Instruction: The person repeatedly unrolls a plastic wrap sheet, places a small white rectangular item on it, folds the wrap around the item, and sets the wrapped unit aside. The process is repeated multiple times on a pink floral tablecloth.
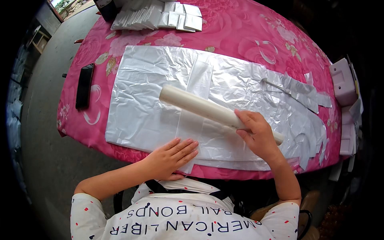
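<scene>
A stack of thin, silvery-white plastic bags [142,84] lies spread over the table, creased and shiny. My right hand [258,134] is closed around a pale, smooth tube [200,108], gripping it toward its right end. The tube slants across the bags from upper left to lower right; I cannot tell whether it touches them. Flat on the near edge of the stack rests my left hand [170,159], fingers stretched out and holding nothing. A narrow folded strip of plastic [199,80] crosses the middle of the sheets, partly behind the tube.
Pink flowered cloth [232,24] covers the table. A black phone [85,86] lies at the left edge. Several folded white packets [140,16] are piled at the far side, beside a dark container [105,9]. Loose plastic pieces [300,90] and pink boxes [344,82] are at the right.
</scene>
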The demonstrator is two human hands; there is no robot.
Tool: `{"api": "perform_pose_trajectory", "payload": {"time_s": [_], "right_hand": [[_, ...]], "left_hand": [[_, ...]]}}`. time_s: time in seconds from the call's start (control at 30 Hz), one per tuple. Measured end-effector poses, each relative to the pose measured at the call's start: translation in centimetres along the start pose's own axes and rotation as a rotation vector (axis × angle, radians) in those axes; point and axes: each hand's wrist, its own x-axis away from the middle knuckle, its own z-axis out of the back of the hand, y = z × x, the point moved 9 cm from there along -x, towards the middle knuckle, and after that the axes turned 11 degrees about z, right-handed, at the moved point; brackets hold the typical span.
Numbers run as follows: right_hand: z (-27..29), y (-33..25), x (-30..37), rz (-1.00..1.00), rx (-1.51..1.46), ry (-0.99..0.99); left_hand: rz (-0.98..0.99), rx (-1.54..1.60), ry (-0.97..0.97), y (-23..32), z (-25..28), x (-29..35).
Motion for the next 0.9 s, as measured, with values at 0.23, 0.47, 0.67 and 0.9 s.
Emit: {"api": "perform_pose_trajectory", "payload": {"time_s": [0.23, 0.47, 0.67, 0.9], "right_hand": [[-5.4, -5.0, -3.0, 0.298, 0.138, -0.054], [-3.7, 1.1, -12.1, 0.302, 0.292, 0.153], [-3.6, 0.6, -12.4, 0.345, 0.309, 0.166], [-10.1, -7.5, -2.6, 0.544, -0.171, -0.344]], "left_hand": [[0.044, -0.188, 0.178, 2.1, -1.5, 0.8], [-0.008, -0.220, 0.177, 2.3, -1.0, 1.0], [-0.176, -0.071, 0.096, 2.0, 0.3, 1.6], [-0.245, 0.097, 0.224, 1.0, 2.4, 2.3]]}}
